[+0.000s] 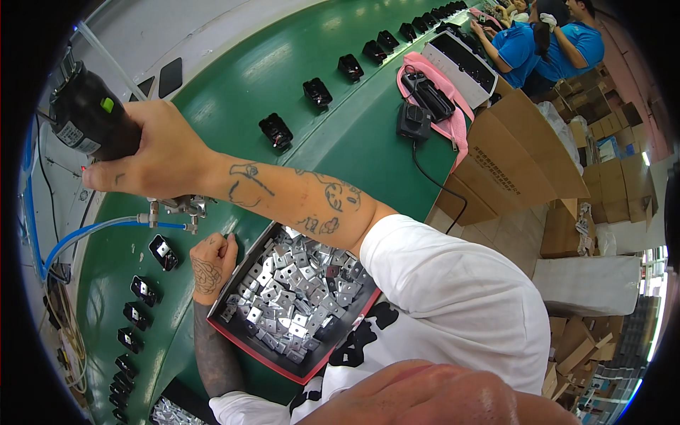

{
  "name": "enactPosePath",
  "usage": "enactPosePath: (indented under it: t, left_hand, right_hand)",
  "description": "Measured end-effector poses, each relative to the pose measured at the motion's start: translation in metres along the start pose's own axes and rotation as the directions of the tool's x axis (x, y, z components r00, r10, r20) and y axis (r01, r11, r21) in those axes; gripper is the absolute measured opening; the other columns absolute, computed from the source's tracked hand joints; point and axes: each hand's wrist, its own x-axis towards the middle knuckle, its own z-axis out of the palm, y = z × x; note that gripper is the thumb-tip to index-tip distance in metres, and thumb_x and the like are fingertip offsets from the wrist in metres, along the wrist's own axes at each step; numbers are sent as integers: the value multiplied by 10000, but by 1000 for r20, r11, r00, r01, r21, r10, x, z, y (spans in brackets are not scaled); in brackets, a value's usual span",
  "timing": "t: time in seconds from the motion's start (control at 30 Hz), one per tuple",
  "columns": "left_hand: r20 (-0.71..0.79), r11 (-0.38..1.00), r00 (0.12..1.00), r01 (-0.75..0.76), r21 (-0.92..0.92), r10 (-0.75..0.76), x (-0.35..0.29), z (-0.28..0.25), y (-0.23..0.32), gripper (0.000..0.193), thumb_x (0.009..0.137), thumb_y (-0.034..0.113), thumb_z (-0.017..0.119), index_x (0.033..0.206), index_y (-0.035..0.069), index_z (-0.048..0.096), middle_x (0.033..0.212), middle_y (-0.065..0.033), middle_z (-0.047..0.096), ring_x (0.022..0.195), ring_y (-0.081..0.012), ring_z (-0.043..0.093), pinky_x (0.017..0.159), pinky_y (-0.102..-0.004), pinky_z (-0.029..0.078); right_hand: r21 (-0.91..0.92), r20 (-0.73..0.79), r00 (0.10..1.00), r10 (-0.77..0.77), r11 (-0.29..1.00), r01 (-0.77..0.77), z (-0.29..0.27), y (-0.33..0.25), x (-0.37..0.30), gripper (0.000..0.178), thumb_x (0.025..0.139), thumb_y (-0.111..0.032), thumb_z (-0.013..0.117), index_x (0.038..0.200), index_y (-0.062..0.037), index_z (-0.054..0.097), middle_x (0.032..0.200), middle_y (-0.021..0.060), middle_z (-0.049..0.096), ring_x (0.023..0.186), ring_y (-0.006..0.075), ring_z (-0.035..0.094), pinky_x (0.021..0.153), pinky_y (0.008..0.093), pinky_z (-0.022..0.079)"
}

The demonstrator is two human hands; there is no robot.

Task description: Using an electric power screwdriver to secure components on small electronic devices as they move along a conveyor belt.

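Note:
My right hand is wrapped round a black cylindrical powered tool with a green button, at the upper left. Just below that hand are metal fittings joined to a blue air hose. My left hand rests closed on the green bench, its fingers curled; whatever they hold, if anything, is hidden. Beside it, a red-rimmed box holds a heap of small silver metal brackets with holes. A black housing with a shiny metal piece lies left of my left hand.
More black housings line the curved green bench on both sides. A dark phone lies at its far edge. At right are a pink cloth, a black charger with cable and an open cardboard box. Co-workers in blue shirts sit beyond.

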Motion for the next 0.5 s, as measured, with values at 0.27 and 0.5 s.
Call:
enactPosePath:
  t: [0.27, 0.5]
  left_hand:
    - [7, 1000, 1000, -3, 12, 2, -1, 0, -2, 348, 810, 19, 663, 612, 69, 380, 548, -41, 400, 467, -211, 369, 493, -307, 361]
    - [15, 1000, 1000, -2, 11, 1, -2, 0, -4, 340, 808, 18, 654, 614, 69, 381, 552, -42, 410, 471, -213, 378, 500, -308, 369]
  right_hand:
    - [3, 0, 1000, -21, 1000, 21, 0, 1, 1, 239, 708, -158, 834, 788, -43, 640, 656, -15, 629, 550, 85, 488, 551, 222, 409]
    - [27, -7, 1000, -16, 999, 16, 1, 3, 1, 241, 703, -150, 835, 802, -41, 645, 663, -14, 634, 554, 86, 494, 552, 222, 413]
